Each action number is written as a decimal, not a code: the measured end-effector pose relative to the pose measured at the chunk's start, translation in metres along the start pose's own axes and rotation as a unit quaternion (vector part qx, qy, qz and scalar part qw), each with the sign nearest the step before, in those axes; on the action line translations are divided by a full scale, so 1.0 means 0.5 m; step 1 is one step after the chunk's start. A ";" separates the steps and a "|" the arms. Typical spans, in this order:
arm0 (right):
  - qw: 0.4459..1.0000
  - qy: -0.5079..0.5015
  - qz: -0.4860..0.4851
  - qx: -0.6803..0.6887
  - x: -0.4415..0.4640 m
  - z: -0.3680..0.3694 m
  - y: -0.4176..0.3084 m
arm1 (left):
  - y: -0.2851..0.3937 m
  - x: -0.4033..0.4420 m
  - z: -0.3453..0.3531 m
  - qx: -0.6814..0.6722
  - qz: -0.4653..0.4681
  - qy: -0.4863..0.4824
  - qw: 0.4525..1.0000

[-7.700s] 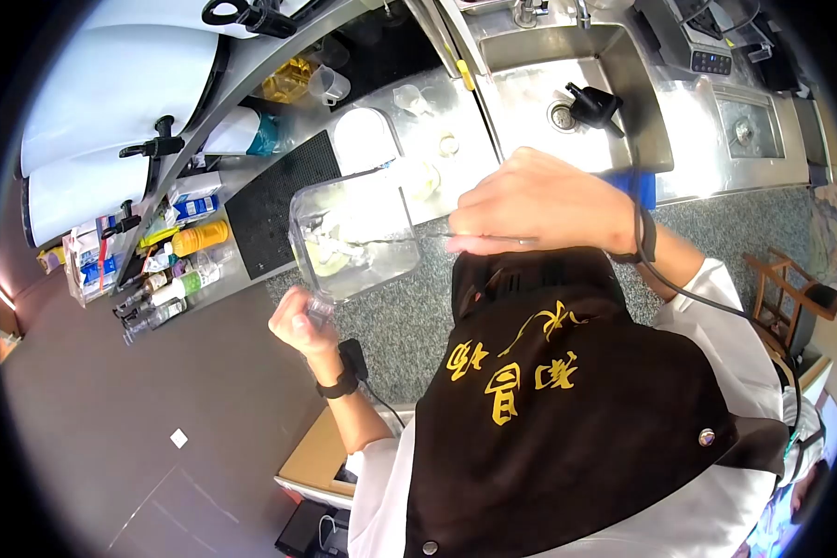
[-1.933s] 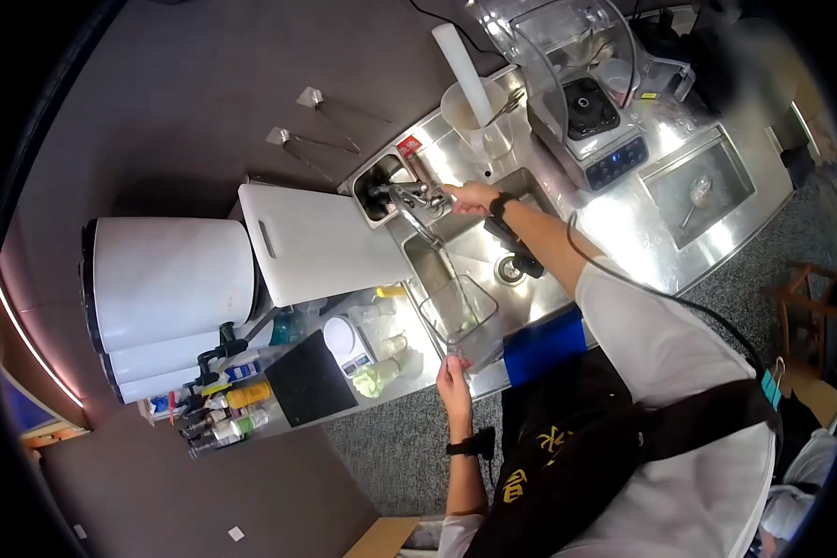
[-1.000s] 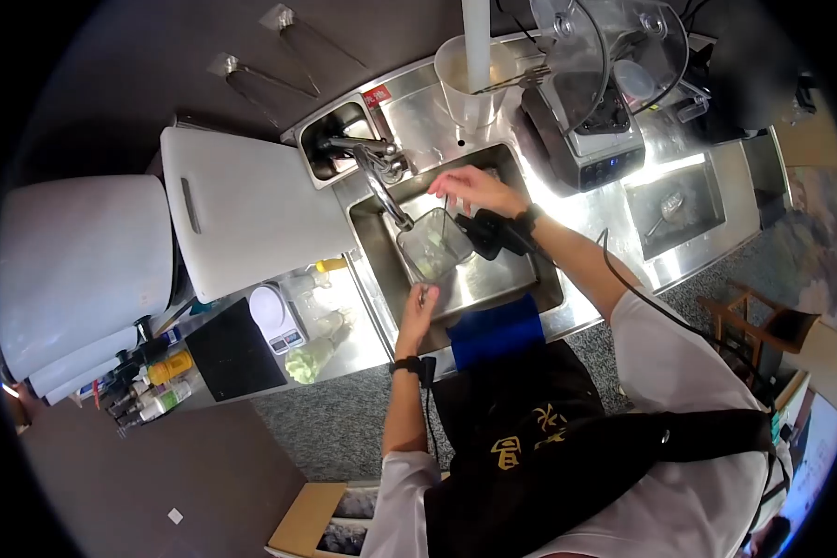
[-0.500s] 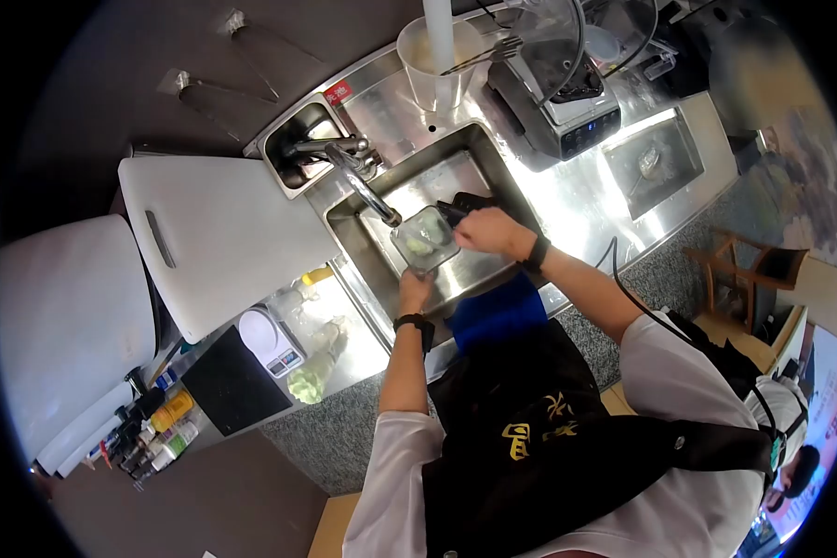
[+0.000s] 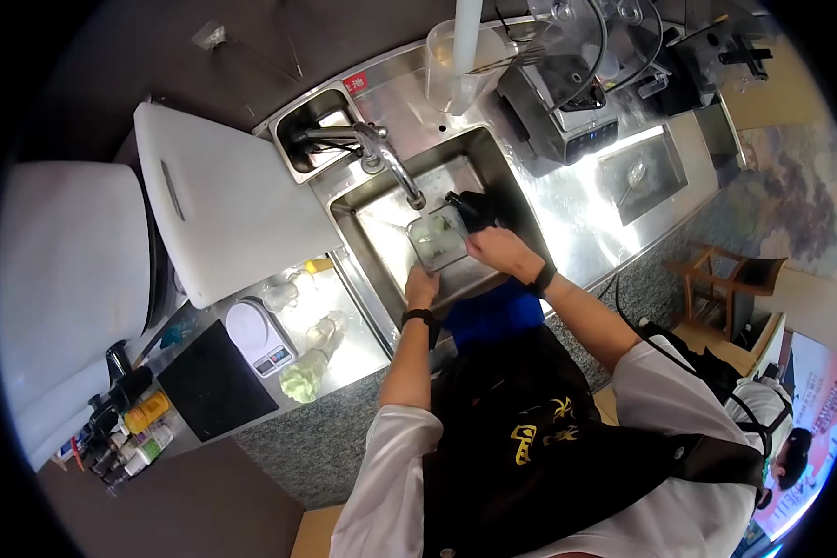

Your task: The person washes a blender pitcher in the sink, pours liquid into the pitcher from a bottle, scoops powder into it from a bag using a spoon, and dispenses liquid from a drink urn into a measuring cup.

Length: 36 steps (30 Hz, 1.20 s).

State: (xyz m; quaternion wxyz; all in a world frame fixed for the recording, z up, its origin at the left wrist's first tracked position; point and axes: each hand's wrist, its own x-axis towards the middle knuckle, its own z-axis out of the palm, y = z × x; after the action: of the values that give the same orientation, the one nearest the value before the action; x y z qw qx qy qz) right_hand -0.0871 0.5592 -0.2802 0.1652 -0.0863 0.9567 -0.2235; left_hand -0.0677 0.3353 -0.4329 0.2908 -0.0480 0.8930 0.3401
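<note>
Over the sink [image 5: 367,270], a clear rectangular container [image 5: 422,265] with pale green pieces [image 5: 434,238] in it is held between my two hands. My left hand [image 5: 422,286] closes on its near left corner. On its right edge, my right hand [image 5: 500,252] grips with curled fingers. The curved metal faucet [image 5: 402,177] ends just above the container's far side; I cannot tell if water runs. A black object [image 5: 474,209], its kind unclear, lies in the sink just beyond my right hand.
Left of the sink are a white cutting board [image 5: 228,219], a kitchen scale [image 5: 259,335], a bagged green vegetable [image 5: 309,363] and a black mat [image 5: 216,381]. A clear bucket [image 5: 448,88] and a blender base [image 5: 563,121] stand behind. Another person [image 5: 763,409] is at far right.
My right hand, earlier beside a dark object at the container's far right edge, is now on the right edge itself. The black object shows apart from the hand. The view has shifted slightly.
</note>
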 end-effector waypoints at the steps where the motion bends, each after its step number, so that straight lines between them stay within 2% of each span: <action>1: 0.999 -0.046 0.005 0.008 -0.007 -0.002 -0.009 | -0.007 0.005 0.008 -0.021 -0.003 -0.003 1.000; 4: 0.994 -0.076 -0.039 0.064 -0.016 0.017 -0.059 | -0.028 0.012 0.026 -0.058 -0.011 -0.021 0.998; 6: 0.993 -0.052 -0.051 0.093 0.011 0.049 -0.074 | -0.027 0.026 0.032 -0.075 -0.018 -0.035 0.996; 8: 0.997 0.027 0.004 0.073 0.027 0.049 -0.089 | -0.029 0.029 0.039 -0.057 -0.063 -0.058 0.995; 12: 0.997 0.039 0.072 0.013 0.029 0.031 -0.036 | -0.005 0.003 0.007 -0.084 -0.083 -0.078 0.990; 15: 0.995 -0.097 0.007 0.021 -0.001 0.011 -0.072 | 0.053 -0.020 -0.044 -0.120 -0.124 -0.093 0.981; 16: 0.995 -0.097 0.011 0.020 0.006 0.031 -0.083 | 0.049 -0.015 -0.039 -0.086 -0.128 -0.101 0.983; 18: 0.994 -0.038 -0.087 0.061 0.026 0.071 -0.100 | 0.025 -0.004 -0.015 -0.053 -0.132 -0.112 0.983; 20: 0.997 -0.027 -0.061 0.045 0.043 0.069 -0.083 | -0.029 0.010 0.025 0.000 0.014 -0.048 0.999; 22: 1.000 0.011 -0.009 0.009 0.037 0.046 -0.055 | -0.046 0.020 0.042 -0.034 -0.023 -0.075 0.996; 23: 0.998 -0.015 0.056 -0.013 0.027 0.034 -0.052 | -0.058 0.028 0.053 -0.039 -0.026 -0.069 0.996; 24: 0.998 -0.015 0.054 -0.012 0.017 0.016 -0.066 | -0.066 0.036 0.060 -0.045 -0.028 -0.062 0.997; 26: 0.994 -0.103 0.007 0.031 -0.015 -0.011 -0.095 | -0.042 0.019 0.039 -0.050 -0.020 -0.055 0.997; 27: 0.996 -0.067 -0.033 0.055 -0.003 0.068 -0.069 | -0.028 0.011 0.032 -0.055 -0.009 -0.050 0.997; 28: 0.996 -0.065 -0.028 0.055 0.003 0.075 -0.072 | -0.045 0.017 0.054 -0.054 -0.005 -0.054 0.997; 30: 0.993 0.026 0.020 0.112 0.030 0.074 -0.072 | -0.097 0.049 0.102 -0.054 -0.008 -0.030 0.998; 31: 0.993 0.025 0.018 0.112 0.031 0.063 -0.060 | -0.071 0.039 0.080 -0.054 -0.009 -0.028 0.998; 33: 0.998 0.024 0.056 0.036 0.012 0.039 -0.040 | 0.011 -0.013 0.002 -0.093 -0.110 -0.099 0.985; 34: 0.998 0.024 0.055 0.037 0.007 0.033 -0.044 | 0.016 -0.015 -0.004 -0.093 -0.111 -0.097 0.985; 36: 0.994 -0.046 0.027 0.098 -0.018 0.033 -0.060 | 0.025 -0.019 -0.009 -0.083 -0.113 -0.085 0.987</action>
State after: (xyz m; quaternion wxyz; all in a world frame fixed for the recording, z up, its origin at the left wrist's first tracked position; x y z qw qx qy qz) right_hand -0.0702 0.5283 -0.2777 0.2225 -0.0544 0.9237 -0.3071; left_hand -0.0657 0.3407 -0.4176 0.3971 -0.1434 0.8228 0.3805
